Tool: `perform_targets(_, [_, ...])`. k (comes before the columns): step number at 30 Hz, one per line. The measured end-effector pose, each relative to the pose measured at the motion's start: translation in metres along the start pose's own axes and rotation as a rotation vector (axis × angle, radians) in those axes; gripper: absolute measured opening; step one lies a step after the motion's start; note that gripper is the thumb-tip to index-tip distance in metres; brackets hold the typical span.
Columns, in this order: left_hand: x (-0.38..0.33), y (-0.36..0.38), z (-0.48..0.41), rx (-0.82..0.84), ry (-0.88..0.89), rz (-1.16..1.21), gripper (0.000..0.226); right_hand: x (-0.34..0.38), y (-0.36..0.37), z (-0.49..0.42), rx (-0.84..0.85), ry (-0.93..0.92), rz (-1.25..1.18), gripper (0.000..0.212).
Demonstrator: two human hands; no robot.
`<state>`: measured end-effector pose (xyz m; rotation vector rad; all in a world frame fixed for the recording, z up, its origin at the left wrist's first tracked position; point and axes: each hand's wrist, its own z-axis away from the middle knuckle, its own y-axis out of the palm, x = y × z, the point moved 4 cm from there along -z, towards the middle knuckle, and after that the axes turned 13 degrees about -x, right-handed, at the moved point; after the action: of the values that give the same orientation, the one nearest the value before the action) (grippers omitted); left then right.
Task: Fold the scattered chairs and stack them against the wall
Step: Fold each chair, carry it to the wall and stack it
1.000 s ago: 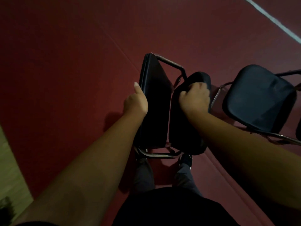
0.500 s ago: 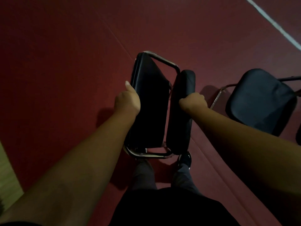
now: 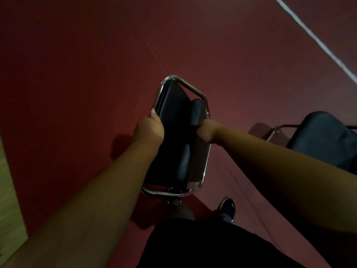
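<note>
Folded chair [image 3: 179, 136]: it is held between both hands, above the red floor [image 3: 77, 74], long axis running away from the body.
Left hand [image 3: 148, 128]: it is closed on the padded panel's left edge.
Right hand [image 3: 204, 132]: it is wrapped on the right frame tube; both hands are equally near.
Materials: smooth dark padding, shiny chrome tube [image 3: 190, 88], rounded corners.
Open chair [image 3: 324, 136]: it is seen on the right, not yet folded.
Wall: it is not seen.

black chair [image 3: 173, 136], dark red floor [image 3: 77, 64]
</note>
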<state>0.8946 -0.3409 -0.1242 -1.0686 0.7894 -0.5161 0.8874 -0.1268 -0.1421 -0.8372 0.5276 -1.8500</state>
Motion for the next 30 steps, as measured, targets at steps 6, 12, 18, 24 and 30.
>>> perform_targets(6, [0.004, 0.005, -0.017, 0.104, -0.051, 0.007, 0.074, 0.083, -0.043, -0.013, -0.299, -0.244, 0.167, 0.037])
perform_targets(12, [0.022, 0.008, -0.044, 0.301, 0.016, -0.037, 0.095, 0.152, -0.078, -0.024, -0.465, -0.642, 0.651, 0.094])
perform_targets(18, [0.03, -0.017, -0.026, 0.486, -0.028, 0.214, 0.075, 0.197, -0.054, -0.06, -0.035, -0.959, 1.379, 0.118])
perform_targets(24, [0.051, -0.013, 0.032, 0.329, -0.316, 0.409, 0.077, 0.198, -0.035, -0.053, 0.073, -1.151, 1.237, 0.095])
perform_targets(30, [0.054, -0.009, 0.072, 0.169, -0.366, 0.205, 0.091, 0.191, -0.039, -0.027, 0.082, -1.307, 1.174, 0.082])
